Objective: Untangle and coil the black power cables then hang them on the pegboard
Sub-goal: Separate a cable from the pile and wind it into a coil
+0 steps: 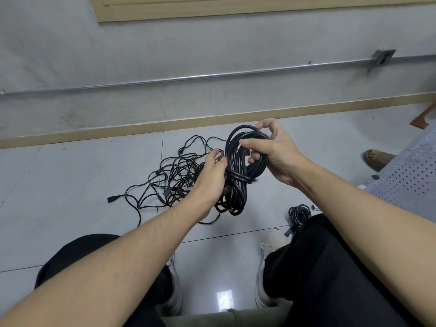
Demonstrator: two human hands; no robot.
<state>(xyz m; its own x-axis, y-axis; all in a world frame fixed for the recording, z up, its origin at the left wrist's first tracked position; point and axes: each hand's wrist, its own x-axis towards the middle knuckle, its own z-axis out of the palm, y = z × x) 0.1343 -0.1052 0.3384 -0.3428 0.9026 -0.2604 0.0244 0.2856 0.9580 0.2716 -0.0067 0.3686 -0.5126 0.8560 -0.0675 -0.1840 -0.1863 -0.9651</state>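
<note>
A thick coil of black power cable [236,175] hangs upright between my hands above the floor, with a wrap of cable around its middle. My right hand [276,154] grips the upper loop, fingers curled through it. My left hand [212,175] holds the coil's left side near the middle wrap; its fingertips are hidden behind the cable. A plug end sticks out at the wrap's right. On the floor behind lies a tangled pile of black cables [169,180] with a loose connector at its left end. A small finished coil [299,214] lies by my right knee.
I sit facing a grey wall [212,55] with a metal conduit and a wooden baseboard. A perforated white panel [410,175] lies at the right, with another person's sandalled foot [377,159] beside it. My knees and white shoes fill the bottom.
</note>
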